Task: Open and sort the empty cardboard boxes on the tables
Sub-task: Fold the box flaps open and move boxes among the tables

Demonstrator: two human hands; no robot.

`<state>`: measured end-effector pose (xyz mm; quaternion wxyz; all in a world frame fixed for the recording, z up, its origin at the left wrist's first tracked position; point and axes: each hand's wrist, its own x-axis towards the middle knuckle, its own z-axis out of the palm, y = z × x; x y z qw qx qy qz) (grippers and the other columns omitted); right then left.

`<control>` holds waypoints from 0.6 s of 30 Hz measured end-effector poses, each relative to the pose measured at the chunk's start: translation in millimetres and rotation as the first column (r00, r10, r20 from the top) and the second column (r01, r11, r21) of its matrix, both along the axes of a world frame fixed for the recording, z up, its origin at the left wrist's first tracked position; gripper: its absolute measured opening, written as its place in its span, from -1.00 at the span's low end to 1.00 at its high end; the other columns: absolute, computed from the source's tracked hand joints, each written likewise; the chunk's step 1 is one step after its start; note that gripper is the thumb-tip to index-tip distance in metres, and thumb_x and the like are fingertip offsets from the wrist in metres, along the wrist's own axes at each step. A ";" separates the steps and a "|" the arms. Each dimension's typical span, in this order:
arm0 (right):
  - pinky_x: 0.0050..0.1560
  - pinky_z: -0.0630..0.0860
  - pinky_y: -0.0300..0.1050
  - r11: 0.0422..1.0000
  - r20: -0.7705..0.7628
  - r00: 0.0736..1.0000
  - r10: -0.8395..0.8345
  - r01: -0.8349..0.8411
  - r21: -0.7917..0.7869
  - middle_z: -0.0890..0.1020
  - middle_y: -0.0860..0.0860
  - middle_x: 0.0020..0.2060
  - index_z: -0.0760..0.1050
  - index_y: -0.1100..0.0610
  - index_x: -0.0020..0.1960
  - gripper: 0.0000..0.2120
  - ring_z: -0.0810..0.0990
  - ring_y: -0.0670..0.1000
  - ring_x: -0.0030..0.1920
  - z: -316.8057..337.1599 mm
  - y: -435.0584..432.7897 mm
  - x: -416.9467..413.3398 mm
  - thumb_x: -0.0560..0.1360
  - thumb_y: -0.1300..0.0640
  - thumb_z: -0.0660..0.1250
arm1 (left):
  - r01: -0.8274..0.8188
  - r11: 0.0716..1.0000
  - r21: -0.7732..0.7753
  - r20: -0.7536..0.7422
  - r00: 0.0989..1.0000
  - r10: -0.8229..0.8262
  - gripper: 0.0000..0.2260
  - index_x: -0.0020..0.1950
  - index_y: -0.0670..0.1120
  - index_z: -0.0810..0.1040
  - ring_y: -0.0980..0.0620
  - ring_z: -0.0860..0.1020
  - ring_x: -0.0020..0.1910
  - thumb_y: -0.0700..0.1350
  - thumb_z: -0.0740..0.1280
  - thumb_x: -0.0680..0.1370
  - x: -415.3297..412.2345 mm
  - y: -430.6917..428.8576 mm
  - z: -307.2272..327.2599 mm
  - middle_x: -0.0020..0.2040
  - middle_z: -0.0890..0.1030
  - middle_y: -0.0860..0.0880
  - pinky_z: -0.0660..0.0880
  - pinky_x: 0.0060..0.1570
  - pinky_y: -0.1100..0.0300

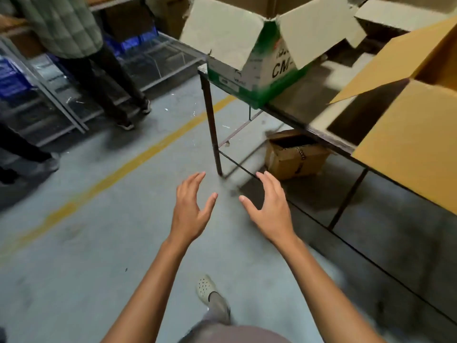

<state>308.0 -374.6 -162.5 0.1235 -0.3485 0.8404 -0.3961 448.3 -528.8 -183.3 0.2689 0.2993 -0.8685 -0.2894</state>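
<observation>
Head view: the left hand and right hand are hovering empty, fingers spread apart. The green box is sitting open-flapped on the table corner, well ahead; gripping both its sides would likely steady it.

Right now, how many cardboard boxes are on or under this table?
4: green-and-white box on the corner of the table, large brown box at the right edge, pale-flapped box behind them, small brown box on the floor underneath. More may be hidden beyond the frame.
</observation>
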 end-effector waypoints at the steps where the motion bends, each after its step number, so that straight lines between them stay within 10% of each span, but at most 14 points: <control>1: 0.48 0.23 -0.06 1.000 0.019 1.000 0.012 -0.012 -0.001 0.26 0.02 0.54 0.25 0.05 0.55 -0.31 0.18 0.00 0.55 -2.2 -23.8 -1.3 0.52 -0.15 0.39 | -0.010 1.000 0.003 0.008 1.000 0.010 -0.47 0.45 -0.10 0.42 -0.05 0.40 0.37 0.16 0.25 0.56 2.0 -19.9 -3.7 0.37 0.47 -0.07 0.21 0.36 0.31; 18: 0.45 0.21 -0.08 0.995 -0.048 0.994 0.099 -0.100 -0.030 0.34 0.06 0.49 0.31 0.08 0.51 -0.37 0.26 0.03 0.51 -6.9 -368.5 -68.7 0.53 -0.13 0.38 | -0.164 0.985 -0.045 -0.011 0.986 0.164 -0.49 0.48 -0.14 0.35 -0.10 0.40 0.37 0.09 0.22 0.60 -38.5 -354.2 6.4 0.39 0.45 -0.10 0.21 0.36 0.25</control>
